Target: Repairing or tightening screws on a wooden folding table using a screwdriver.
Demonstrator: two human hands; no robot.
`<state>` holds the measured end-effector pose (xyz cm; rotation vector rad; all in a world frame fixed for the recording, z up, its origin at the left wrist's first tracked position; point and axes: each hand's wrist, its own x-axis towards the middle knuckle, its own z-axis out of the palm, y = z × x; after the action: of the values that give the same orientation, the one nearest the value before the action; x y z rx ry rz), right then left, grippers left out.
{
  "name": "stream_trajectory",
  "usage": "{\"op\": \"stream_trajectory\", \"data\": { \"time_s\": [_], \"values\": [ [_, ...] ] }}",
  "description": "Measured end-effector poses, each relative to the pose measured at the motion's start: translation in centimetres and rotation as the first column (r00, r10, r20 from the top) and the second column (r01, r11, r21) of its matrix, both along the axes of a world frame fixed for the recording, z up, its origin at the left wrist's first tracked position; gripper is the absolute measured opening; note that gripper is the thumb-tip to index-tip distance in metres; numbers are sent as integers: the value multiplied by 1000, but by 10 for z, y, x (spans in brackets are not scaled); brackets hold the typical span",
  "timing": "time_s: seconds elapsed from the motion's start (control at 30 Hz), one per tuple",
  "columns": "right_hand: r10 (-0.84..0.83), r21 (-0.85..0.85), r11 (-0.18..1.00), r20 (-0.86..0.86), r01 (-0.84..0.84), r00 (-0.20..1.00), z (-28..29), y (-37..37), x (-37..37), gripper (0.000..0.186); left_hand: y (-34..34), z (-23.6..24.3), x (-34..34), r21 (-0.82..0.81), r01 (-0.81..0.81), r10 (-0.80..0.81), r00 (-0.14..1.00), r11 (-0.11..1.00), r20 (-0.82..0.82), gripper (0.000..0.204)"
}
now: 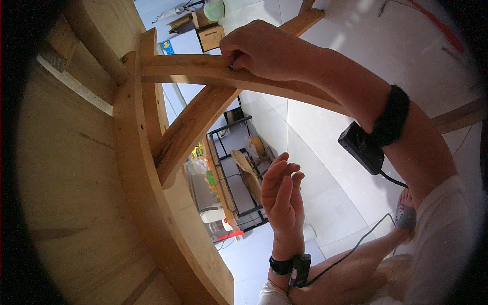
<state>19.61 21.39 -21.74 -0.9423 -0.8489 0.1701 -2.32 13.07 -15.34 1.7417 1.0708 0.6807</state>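
My right hand (259, 51) is closed in a fist at the top centre, pressed against a wooden bar (190, 68). A small dark bit shows under its fingers, too hidden to name. Lower down, my left hand (283, 198) is raised in the air with its fingers loosely bent and apart, holding nothing. That bar joins a wooden frame (133, 168) bordering a broad panel of planks (76, 178). Below the bar, a slanting wooden brace (195, 129) runs down to the frame.
Black devices are strapped to both my arms, one box (361, 147) by the right forearm, with trailing cables (351, 254). Beyond the frame stands a black metal rack (236, 173) with goods. A cardboard box (211, 38) lies at the top; a red strip (439, 25) lies top right.
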Motion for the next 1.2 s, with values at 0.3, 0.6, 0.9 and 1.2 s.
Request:
{"op": "stream_trajectory", "data": {
  "time_s": [0.3, 0.6, 0.9, 1.2],
  "values": [
    [-50, -30, 998, 64, 52, 997, 0, 3, -3, 4, 4, 0, -4, -8, 24, -24, 999, 1000, 25, 29],
    [-38, 7, 999, 72, 38, 997, 0, 3, -1, 3, 6, 0, -4, -25, 43, -42, 999, 999, 28, 29],
    [-84, -12, 996, -20, 84, 996, -2, 8, -3, 9, 3, -1, 0, -27, 51, -50, 998, 998, 27, 30],
    [-143, -161, 975, 82, 155, 986, 4, 5, -6, 12, 3, -2, -1, -27, 77, -76, 997, 997, 26, 31]
  ]
}}
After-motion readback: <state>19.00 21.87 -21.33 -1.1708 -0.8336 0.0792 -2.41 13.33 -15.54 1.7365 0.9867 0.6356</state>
